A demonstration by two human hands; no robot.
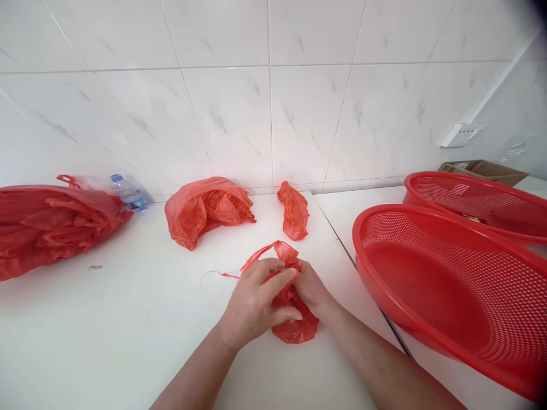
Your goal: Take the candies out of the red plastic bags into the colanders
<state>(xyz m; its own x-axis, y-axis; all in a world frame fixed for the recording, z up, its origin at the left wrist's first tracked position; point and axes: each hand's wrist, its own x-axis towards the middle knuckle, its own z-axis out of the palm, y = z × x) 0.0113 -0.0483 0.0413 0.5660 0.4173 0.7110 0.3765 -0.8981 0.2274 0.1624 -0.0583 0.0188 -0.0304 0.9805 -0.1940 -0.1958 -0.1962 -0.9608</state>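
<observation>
A crumpled red plastic bag (297, 333) is bunched between my two hands above the white table. My left hand (258, 299) curls over its left side, thumb and fingers bent around the thin plastic. My right hand (314, 287) grips it from the right, its fingers mostly hidden behind the bag and the left hand. A strip of the bag sticks out to the upper left, and a thin strand trails beyond it. Just behind my hands lies another crumpled red plastic bag (294, 212). A larger bunched red bag (209, 208) rests to its left.
At the far left lies a big red bag (55, 228) stuffed with red plastic, beside a water bottle (130, 193). Two red perforated baskets (423, 296) stand on the right, with a cardboard box (487, 169) behind. A tiled wall (231, 125) closes off the back.
</observation>
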